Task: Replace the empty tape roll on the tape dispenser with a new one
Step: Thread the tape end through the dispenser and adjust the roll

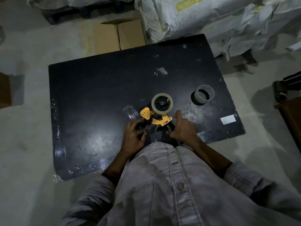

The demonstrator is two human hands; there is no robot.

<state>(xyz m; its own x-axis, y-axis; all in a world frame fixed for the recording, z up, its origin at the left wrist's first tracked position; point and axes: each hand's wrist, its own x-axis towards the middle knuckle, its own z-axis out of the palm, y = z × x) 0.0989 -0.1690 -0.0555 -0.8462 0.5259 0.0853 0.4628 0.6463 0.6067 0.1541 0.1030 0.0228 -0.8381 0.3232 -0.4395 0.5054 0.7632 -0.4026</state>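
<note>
1. Centrally, a black board (101,88) lies on the floor.
2. At its near edge, the yellow tape dispenser (154,119) carries a clear tape roll (162,104).
3. Right of the dispenser stands the empty core (204,94), apart.
4. Left hand (132,137) curls onto the dispenser's front; right hand (183,128) grips its handle, thumb raised.

A pale concrete floor (32,144) is seen under dim light. A black board (97,95), scuffed and shiny in places, is laid across the centre of the frame. A flattened cardboard box (117,35) is placed at its upper edge. White sacks (211,18) are piled in the upper right. A brown wooden edge (291,118) is seen at the right border.
</note>
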